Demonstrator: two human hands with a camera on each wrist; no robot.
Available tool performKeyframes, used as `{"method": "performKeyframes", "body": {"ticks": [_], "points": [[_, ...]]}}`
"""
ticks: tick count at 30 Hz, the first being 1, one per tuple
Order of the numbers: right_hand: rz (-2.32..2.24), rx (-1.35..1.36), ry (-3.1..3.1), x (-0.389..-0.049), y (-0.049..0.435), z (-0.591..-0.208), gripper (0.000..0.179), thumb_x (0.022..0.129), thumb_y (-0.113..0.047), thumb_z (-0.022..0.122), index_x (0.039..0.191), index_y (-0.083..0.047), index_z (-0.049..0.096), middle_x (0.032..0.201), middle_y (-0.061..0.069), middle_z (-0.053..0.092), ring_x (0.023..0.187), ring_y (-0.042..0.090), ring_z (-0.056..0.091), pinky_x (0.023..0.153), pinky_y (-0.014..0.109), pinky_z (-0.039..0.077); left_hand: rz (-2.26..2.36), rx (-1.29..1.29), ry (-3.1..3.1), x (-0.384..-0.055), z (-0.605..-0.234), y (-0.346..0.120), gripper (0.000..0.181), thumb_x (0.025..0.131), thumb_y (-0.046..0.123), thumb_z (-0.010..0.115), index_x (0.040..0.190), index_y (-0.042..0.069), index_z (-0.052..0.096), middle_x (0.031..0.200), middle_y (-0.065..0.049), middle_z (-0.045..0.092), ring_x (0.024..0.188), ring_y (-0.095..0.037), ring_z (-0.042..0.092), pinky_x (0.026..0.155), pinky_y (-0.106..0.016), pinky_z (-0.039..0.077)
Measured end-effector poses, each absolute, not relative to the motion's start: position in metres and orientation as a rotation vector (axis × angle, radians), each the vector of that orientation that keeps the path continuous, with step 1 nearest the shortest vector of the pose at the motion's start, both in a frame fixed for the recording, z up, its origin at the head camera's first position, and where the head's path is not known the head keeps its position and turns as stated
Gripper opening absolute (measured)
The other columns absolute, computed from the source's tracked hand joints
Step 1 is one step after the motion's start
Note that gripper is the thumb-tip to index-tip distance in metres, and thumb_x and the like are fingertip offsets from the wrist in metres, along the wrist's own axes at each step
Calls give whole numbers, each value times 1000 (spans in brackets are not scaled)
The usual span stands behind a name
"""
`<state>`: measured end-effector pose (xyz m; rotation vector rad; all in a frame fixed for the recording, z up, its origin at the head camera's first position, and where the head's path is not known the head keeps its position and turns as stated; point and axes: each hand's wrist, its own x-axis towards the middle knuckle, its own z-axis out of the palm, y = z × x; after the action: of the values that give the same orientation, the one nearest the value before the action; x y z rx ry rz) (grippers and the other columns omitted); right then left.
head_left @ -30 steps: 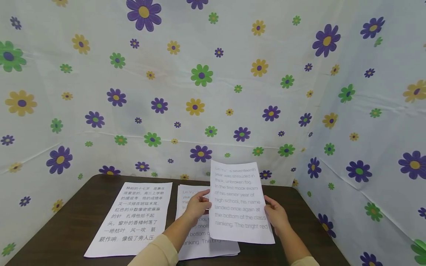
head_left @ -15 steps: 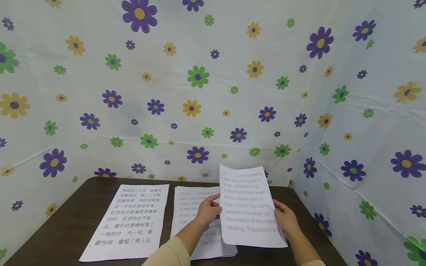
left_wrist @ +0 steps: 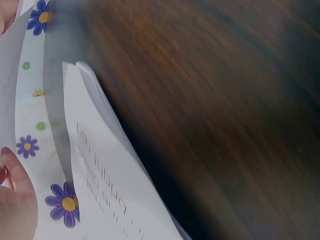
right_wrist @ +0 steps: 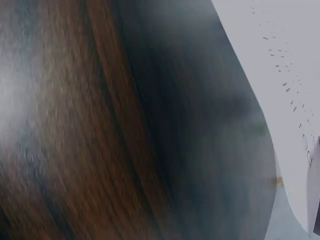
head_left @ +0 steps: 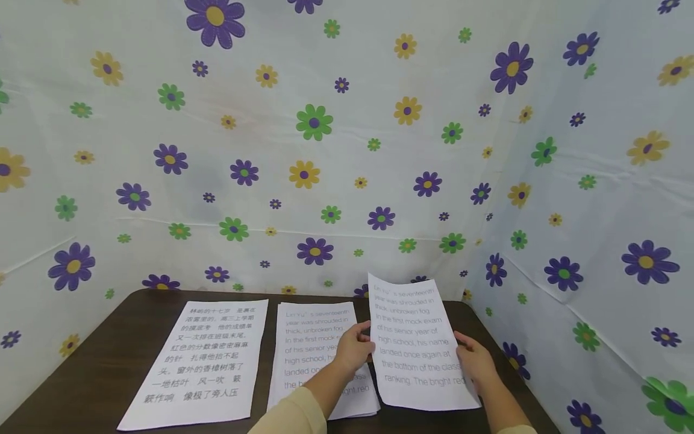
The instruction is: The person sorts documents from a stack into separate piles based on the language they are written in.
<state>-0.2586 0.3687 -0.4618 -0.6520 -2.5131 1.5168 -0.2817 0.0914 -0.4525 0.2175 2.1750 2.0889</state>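
Note:
A printed sheet of paper (head_left: 414,343) with English text is held up between both hands at the right of the table. My left hand (head_left: 353,349) pinches its left edge, and my right hand (head_left: 477,360) pinches its right edge. The sheet tilts toward the camera, its top edge slightly bowed. Beneath my left forearm lies a stack of sheets (head_left: 311,337) with the same English text, partly covered by the hand and sleeve. In the left wrist view, the left hand (left_wrist: 17,200) shows at the lower left, beside the stack of sheets (left_wrist: 107,165).
A sheet with Chinese text (head_left: 203,355) lies flat on the left of the dark wooden table (head_left: 103,355). A white cloth with printed flowers (head_left: 325,150) hangs behind the table and along its right side.
Both hands have carried the sheet to the right, off the stack, so more of the stack's text shows. The view has also turned slightly right.

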Motion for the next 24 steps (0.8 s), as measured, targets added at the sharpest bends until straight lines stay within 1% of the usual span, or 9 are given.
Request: {"method": "performKeyframes", "body": {"ticks": [3,8,13,16,20,24], "points": [[1528,-671,-2515,-257,373,-463,49,101,-11,36,150,-6,37,143,30,42,112,35,55,80,35,50,2089,216,2162,-280,-454,97,58,83,-5,61,140,1,50,93,-8,55,78,-15,57,64,-27,58],[1513,-689,-2516,-256,380,-466,48,100,-10,36,148,-4,38,143,31,40,113,39,53,88,45,51,2080,196,2166,-280,-457,106,56,83,-6,62,138,-1,51,90,-8,56,76,-14,57,61,-25,58],[1508,-698,-2515,-257,383,-471,47,100,-9,37,147,-4,40,145,31,39,118,42,50,98,57,45,2071,160,2196,-281,-462,110,54,82,-8,62,136,-2,53,88,-8,55,74,-15,57,59,-25,57],[1502,-692,-2534,-258,383,-473,47,100,-9,37,147,-4,40,145,31,40,120,42,49,102,60,41,2046,135,2235,-281,-466,111,54,82,-9,61,135,-4,53,89,-9,56,72,-15,57,58,-25,57],[1484,-679,-2555,-258,384,-475,46,100,-9,37,146,-3,40,144,31,42,119,42,50,103,60,40,2016,131,2251,-280,-470,112,55,81,-9,61,135,-5,51,93,-12,58,73,-15,59,59,-26,58],[1470,-685,-2560,-258,386,-478,46,100,-8,37,146,-2,40,144,31,41,122,45,48,106,62,37,2001,139,2238,-279,-471,114,55,81,-9,60,136,-7,50,98,-13,61,76,-15,61,62,-28,59]]}}
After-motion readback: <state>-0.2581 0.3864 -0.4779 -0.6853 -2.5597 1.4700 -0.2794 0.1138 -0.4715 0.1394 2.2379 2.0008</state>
